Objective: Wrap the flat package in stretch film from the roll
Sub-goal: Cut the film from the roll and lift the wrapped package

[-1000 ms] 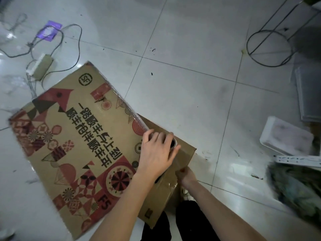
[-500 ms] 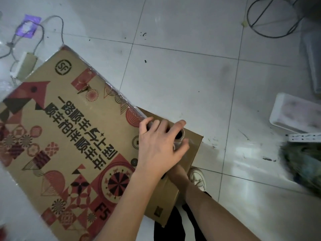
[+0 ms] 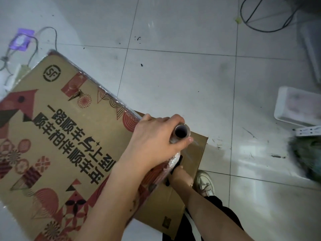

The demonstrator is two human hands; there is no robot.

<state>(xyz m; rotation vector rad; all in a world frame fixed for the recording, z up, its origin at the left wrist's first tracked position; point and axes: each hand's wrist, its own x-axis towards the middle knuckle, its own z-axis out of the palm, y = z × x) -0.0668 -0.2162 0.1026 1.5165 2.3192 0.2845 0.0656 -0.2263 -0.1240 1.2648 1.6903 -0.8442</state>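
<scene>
**Film roll gripped above the package's plain end**

Left hand (image 3: 152,141) curled round the upper end of the stretch film roll (image 3: 180,133), fingers over the top, thumb underneath, dark hollow core facing the camera. Roll held upright, its lower length running down past the wrist, crinkled clear film bunched along it. Below and left of that hand, the flat package (image 3: 69,136): a broad printed cardboard, red patterns and black lettering, tilted up off the tiled floor (image 3: 173,80), glossy film visible along its upper edge. Right hand (image 3: 178,174) just beneath the left, against the plain brown part of the package near a dark slot; grip mostly hidden, so whether pinching or merely pressing cannot be told. Near the right forearm, a pale shoe (image 3: 205,183). Far to the right of both hands, a white tray (image 3: 295,106). Beyond the package's far corner, cables (image 3: 34,40) and a purple patch.
</scene>
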